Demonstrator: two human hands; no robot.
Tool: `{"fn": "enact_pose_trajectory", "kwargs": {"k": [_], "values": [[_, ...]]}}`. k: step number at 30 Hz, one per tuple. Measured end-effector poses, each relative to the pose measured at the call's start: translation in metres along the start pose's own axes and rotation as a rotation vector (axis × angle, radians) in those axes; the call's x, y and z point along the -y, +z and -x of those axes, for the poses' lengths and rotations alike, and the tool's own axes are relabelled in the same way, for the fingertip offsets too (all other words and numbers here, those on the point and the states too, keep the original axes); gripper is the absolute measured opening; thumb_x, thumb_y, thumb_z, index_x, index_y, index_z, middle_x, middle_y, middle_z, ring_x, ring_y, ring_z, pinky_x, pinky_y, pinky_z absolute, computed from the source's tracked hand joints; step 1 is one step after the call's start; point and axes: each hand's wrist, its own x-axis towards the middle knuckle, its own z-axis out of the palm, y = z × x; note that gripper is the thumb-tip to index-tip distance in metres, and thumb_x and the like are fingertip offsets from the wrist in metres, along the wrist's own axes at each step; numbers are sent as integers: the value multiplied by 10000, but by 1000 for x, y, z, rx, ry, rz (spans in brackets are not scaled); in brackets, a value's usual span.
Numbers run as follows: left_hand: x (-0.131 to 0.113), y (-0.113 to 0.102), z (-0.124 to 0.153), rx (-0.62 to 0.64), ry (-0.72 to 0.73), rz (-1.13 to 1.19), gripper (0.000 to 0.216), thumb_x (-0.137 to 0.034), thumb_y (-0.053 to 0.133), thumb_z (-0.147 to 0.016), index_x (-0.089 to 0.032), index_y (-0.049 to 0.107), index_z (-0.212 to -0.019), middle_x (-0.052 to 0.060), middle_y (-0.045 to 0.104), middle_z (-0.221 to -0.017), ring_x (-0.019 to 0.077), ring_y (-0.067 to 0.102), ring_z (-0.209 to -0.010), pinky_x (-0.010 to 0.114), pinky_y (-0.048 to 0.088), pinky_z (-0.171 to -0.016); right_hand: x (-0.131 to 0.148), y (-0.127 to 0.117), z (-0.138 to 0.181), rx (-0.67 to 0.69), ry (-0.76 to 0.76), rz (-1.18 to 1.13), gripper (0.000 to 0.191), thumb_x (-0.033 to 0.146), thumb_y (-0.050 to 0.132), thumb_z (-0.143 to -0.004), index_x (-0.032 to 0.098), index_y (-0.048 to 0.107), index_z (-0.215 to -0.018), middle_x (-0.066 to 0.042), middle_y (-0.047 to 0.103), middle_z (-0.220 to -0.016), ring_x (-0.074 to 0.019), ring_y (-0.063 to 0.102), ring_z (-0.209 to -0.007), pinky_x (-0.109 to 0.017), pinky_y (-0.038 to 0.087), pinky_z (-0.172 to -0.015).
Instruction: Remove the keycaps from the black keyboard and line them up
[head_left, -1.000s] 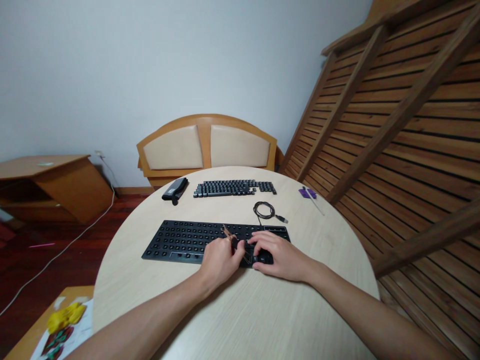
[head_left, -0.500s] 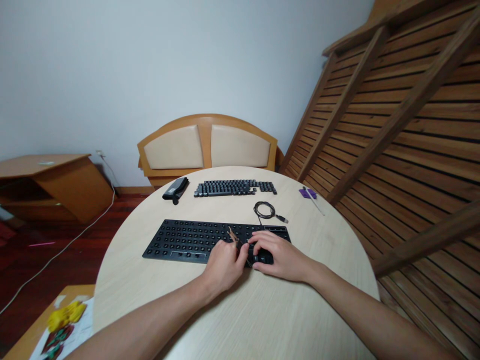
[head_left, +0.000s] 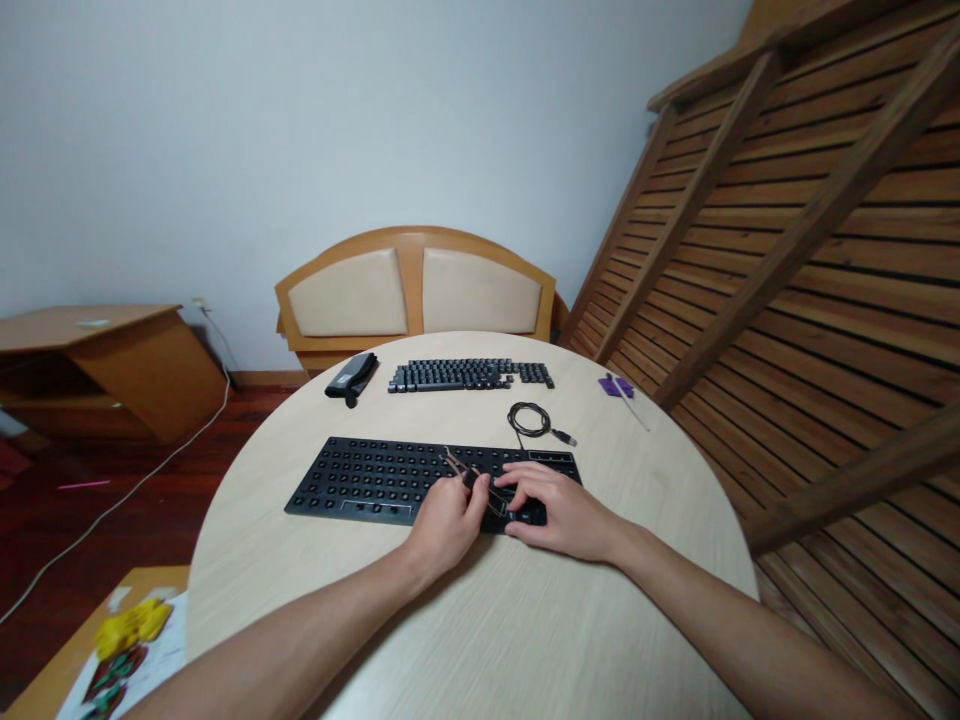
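Note:
A black keyboard [head_left: 360,474] lies on the table, its key positions bare of caps over most of the visible area. My left hand [head_left: 450,518] rests over its front edge, fingers curled round a keycap puller [head_left: 470,478]. Brown prongs stick up from the puller's dark middle, and thin wire reaches toward the right hand. My right hand [head_left: 559,508] is bent over the keyboard's right end, thumb and fingers curled by the wire. Whatever sits in its fingers is too dark to make out. The keyboard's cable [head_left: 529,420] lies coiled behind.
Removed keycaps [head_left: 450,375] stand in rows at the back of the round table [head_left: 480,640]. Left of them lies a black pouch [head_left: 352,376]; a purple item [head_left: 616,386] with a pale stick is at right. Wooden slats [head_left: 825,260] lean along the right side.
The keycap puller has tilted to the left in my left hand, so its dark middle and wire show more. Both hands remain in nearly the same place.

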Motion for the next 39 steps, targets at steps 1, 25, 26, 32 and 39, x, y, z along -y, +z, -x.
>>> {"fn": "enact_pose_trajectory", "kwargs": {"k": [1,25,26,32,39], "values": [[-1,0,0,-1,10,-36,403,-349,341,-983,-165,568,-705,32,592,-613,137,498,-536,259,286,-541,0,0,0,-1,-1,-2,137,245,756,-760,222,632,-812,-65,679,-1203,-266,530,-1260,-477,419,-1063],[-12,1,4,92,53,-332,427,-304,345,-994,-138,696,-816,114,714,-726,207,661,-630,272,347,-567,4,-1,-2,-15,-5,0,132,230,750,-760,223,619,-778,-58,694,-1159,-261,549,-1234,-466,434,-1047],[-11,2,4,93,62,-322,427,-304,343,-996,-139,696,-819,110,712,-722,206,660,-630,271,343,-567,4,-2,-2,-14,-6,-1,133,231,751,-759,222,619,-778,-58,695,-1155,-260,550,-1232,-464,434,-1046],[-4,2,2,87,43,-226,488,-328,310,-1010,-159,656,-711,74,673,-637,186,625,-596,272,332,-575,6,-3,-3,-2,8,-14,132,249,750,-769,221,622,-777,-59,697,-1166,-264,545,-1239,-472,424,-1054],[-2,2,1,101,-1,-105,532,-361,263,-1008,-184,535,-586,41,609,-567,162,573,-563,260,341,-594,1,0,-1,-7,45,-54,123,258,744,-774,219,628,-758,-55,695,-1207,-267,520,-1282,-478,405,-1068]]}}
